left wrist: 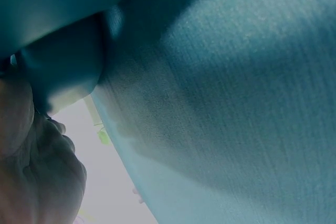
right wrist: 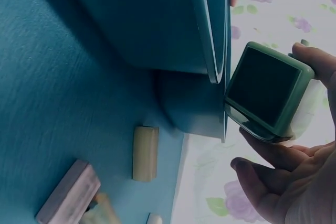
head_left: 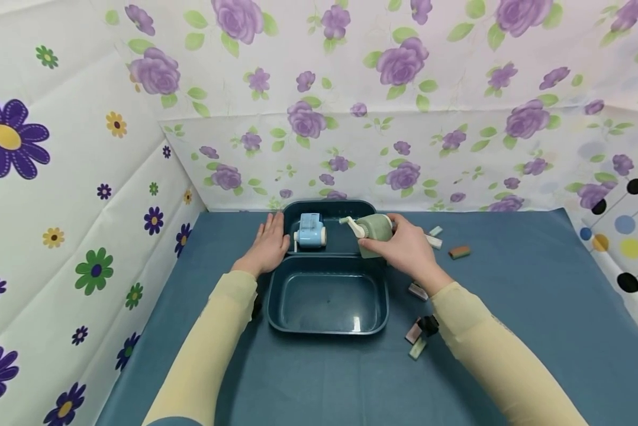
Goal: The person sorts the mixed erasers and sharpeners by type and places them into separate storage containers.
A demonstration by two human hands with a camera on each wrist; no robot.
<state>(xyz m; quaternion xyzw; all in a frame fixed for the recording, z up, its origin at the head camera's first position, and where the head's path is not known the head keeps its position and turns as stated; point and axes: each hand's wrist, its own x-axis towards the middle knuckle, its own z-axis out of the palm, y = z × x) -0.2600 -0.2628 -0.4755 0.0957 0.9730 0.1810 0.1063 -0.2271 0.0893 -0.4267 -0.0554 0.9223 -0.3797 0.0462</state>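
Note:
My right hand [head_left: 412, 248] grips a pale green pump bottle [head_left: 376, 229] with a white nozzle pointing left. The bottle hangs over the right end of the back blue tray [head_left: 345, 207]; its square base [right wrist: 265, 85] shows in the right wrist view. My left hand [head_left: 268, 244] lies along the left rim of that same tray, fingers straight. Inside the tray, at its left end, sits a light blue pencil sharpener [head_left: 311, 231] with a white crank. A second blue tray [head_left: 326, 325], in front of the first, has a bare bottom.
Small coloured blocks lie right of the trays, among them a brown-and-green one [head_left: 460, 252], a grey one [head_left: 418, 291] and a pale green one [head_left: 417, 348]. A flowered sheet [head_left: 308, 160] stands behind the blue-covered table [head_left: 329, 384], another [head_left: 84, 236] on the left.

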